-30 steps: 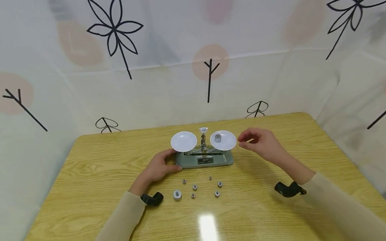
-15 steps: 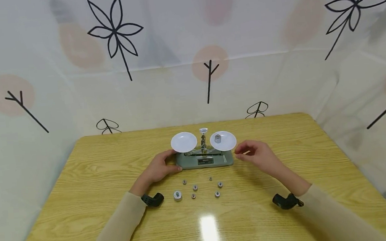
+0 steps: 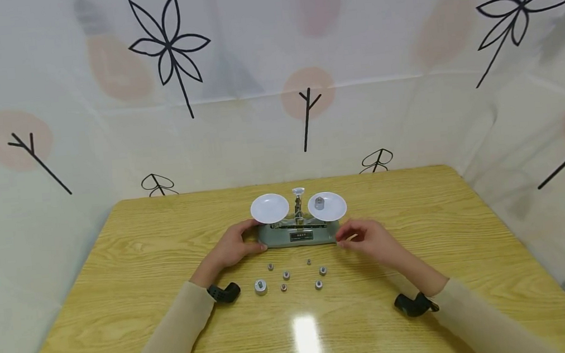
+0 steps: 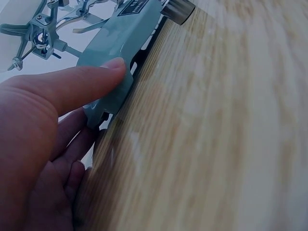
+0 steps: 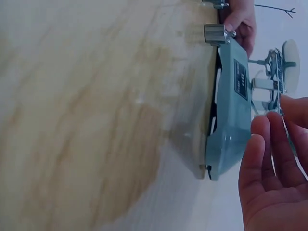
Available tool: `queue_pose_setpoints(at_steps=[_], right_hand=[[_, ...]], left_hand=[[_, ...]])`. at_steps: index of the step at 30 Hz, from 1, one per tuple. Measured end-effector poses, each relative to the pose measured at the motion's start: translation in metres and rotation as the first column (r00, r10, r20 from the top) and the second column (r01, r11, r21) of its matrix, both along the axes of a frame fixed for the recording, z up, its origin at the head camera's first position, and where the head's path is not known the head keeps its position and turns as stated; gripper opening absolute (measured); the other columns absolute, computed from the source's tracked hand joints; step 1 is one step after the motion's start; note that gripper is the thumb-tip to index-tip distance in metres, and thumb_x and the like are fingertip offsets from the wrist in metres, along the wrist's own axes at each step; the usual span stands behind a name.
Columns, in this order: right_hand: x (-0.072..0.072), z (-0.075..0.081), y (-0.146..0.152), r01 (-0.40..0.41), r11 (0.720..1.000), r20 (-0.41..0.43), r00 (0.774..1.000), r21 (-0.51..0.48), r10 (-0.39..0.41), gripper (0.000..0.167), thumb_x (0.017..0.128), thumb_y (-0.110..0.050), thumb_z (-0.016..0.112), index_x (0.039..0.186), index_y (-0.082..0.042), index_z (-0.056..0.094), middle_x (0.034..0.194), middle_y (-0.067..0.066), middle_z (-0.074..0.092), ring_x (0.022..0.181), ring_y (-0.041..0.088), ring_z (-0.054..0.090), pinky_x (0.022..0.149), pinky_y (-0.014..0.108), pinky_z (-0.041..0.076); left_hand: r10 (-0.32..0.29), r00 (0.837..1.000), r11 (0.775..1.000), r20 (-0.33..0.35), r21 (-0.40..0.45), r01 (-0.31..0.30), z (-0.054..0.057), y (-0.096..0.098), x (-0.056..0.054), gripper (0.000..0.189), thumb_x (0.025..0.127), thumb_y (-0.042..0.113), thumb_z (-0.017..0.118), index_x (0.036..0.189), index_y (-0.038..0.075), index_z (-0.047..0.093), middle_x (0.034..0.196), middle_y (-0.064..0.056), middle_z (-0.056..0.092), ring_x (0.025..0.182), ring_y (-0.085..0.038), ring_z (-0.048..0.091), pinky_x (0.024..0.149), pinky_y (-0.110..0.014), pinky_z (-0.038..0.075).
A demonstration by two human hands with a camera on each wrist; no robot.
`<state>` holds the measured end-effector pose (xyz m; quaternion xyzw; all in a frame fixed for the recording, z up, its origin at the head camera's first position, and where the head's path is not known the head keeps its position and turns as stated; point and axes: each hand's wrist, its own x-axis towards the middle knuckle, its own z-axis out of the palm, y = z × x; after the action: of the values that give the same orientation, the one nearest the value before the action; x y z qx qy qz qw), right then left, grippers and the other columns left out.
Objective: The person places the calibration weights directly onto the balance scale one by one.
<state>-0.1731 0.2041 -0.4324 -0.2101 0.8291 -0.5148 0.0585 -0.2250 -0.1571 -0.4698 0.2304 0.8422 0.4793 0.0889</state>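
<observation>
One balance [image 3: 277,238] stands on one counter [image 3: 376,319]; it has two pans [image 3: 269,207] and one nameplate [image 3: 301,236]. The weights [image 3: 260,286] number eight in all: seven on the counter, one of them the largest of that group, and one in a pan. Two hands show, one left hand [image 3: 231,245] and one right hand [image 3: 371,242], with two sleeves [image 3: 175,329] and two black wrist cameras [image 3: 224,293].

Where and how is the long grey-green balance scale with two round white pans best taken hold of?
Probably by both short ends of its grey-green base, coming from left and right: the base is low and long, and its narrow left end fits well in the left hand. The white pans sit above, so better avoid them.
</observation>
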Motion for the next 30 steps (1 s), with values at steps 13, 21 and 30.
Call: queue_pose_setpoints(at_steps=[13,21,30], right_hand=[[0.003,-0.014,-0.007,-0.091,0.996,0.073,0.993,0.006,0.091,0.017,0.089,-0.006,0.074,0.105,0.002,0.071,0.104,0.014,0.07,0.096,0.022,0.065,0.082,0.027,0.055],[0.004,-0.026,-0.011,-0.167,0.986,0.094,0.982,0.021,0.164,0.022,0.088,-0.007,0.075,0.109,0.0,0.072,0.104,0.011,0.071,0.09,0.014,0.062,0.075,0.024,0.05],[0.005,-0.028,-0.016,-0.236,0.97,0.027,0.972,0.065,0.234,0.018,0.087,-0.014,0.079,0.104,-0.01,0.075,0.105,0.005,0.069,0.083,0.015,0.053,0.07,0.023,0.046]], left_hand=[[0.003,1.0,1.0,0.002,0.009,-0.003,0.006,0.001,0.004,0.063,0.083,0.014,0.082,0.141,0.009,0.056,0.144,-0.009,0.053,0.141,-0.028,0.038,0.115,-0.049,0.028],[-0.002,1.0,1.0,0.004,-0.005,0.002,0.002,0.001,0.001,0.063,0.083,0.017,0.082,0.141,0.011,0.056,0.144,-0.007,0.053,0.14,-0.027,0.038,0.115,-0.049,0.029],[-0.002,1.0,1.0,-0.013,-0.006,0.002,0.0,0.0,-0.001,0.062,0.083,0.017,0.082,0.14,0.011,0.057,0.144,-0.006,0.054,0.14,-0.027,0.039,0.115,-0.048,0.029]])
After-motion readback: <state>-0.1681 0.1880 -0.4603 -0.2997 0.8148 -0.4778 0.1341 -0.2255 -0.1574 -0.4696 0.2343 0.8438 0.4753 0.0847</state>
